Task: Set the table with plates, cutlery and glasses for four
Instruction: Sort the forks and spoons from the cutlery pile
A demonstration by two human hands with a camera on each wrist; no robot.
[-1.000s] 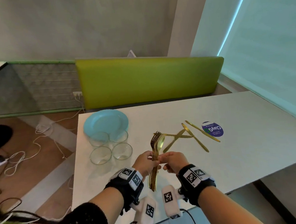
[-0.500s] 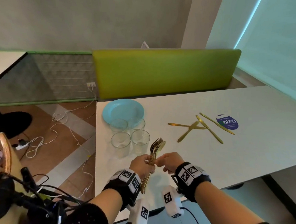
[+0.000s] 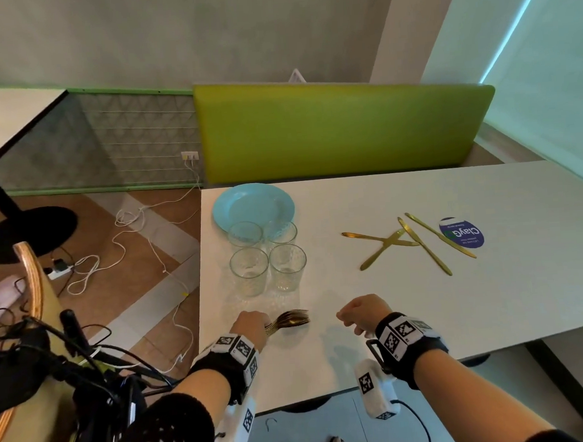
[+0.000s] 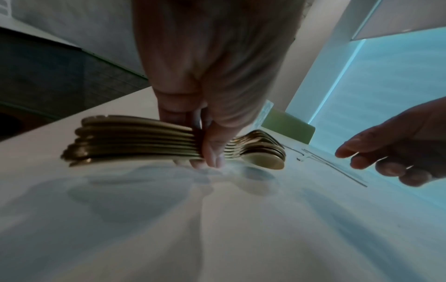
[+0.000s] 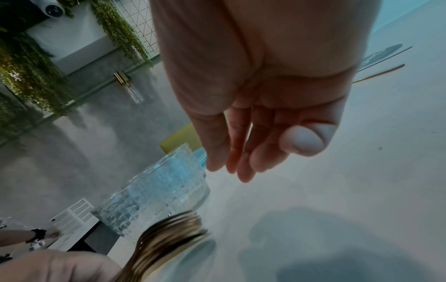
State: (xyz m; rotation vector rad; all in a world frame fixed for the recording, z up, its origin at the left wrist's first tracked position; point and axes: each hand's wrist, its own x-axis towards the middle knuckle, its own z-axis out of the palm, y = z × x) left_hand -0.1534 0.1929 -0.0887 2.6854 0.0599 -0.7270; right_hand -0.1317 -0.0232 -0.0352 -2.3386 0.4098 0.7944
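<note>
My left hand (image 3: 252, 325) grips a bundle of gold forks and spoons (image 3: 291, 321) by the handles, just above the white table (image 3: 424, 301) near its front edge; the heads point right. In the left wrist view the bundle (image 4: 144, 141) lies sideways in my curled fingers. My right hand (image 3: 362, 314) hovers to the right of the bundle, fingers loosely curled and holding nothing (image 5: 253, 152). Several clear glasses (image 3: 266, 256) stand in a cluster behind the bundle, and a stack of light blue plates (image 3: 253, 204) sits behind them. Several gold knives (image 3: 411, 242) lie scattered at mid-right.
A round blue sticker (image 3: 461, 232) lies on the table beside the knives. A green bench back (image 3: 342, 125) runs along the far edge. Left of the table are a wooden chair (image 3: 30, 271), cables on the floor (image 3: 91, 267) and a black table base (image 3: 28, 230).
My right hand has let go of the cutlery bundle and moved off to the right. The left hand has turned the bundle from upright to sideways and lowered it toward the table.
</note>
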